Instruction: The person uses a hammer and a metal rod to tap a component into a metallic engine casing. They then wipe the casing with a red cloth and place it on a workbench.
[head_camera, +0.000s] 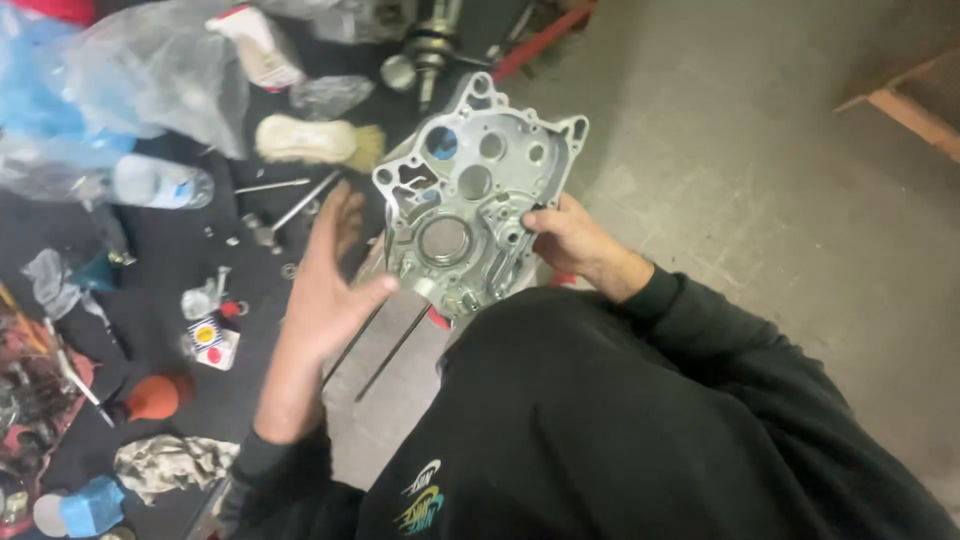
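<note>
A silver cast-metal engine case half (478, 195), full of round holes and ribs, is held upright above my lap. My right hand (570, 240) grips its right edge, thumb on the inner face. My left hand (330, 275) is open, fingers spread, its thumb touching the case's lower left edge by a small metal bush. Both arms wear black sleeves.
A dark mat (170, 290) on the left carries a water bottle (160, 183), plastic bags (150, 70), a brush (315, 140), a ratchet handle (295, 210), bolts, an orange ball (155, 397) and rags (170, 465). A crankshaft (430, 50) lies at top. Grey concrete floor (760, 170) spreads right.
</note>
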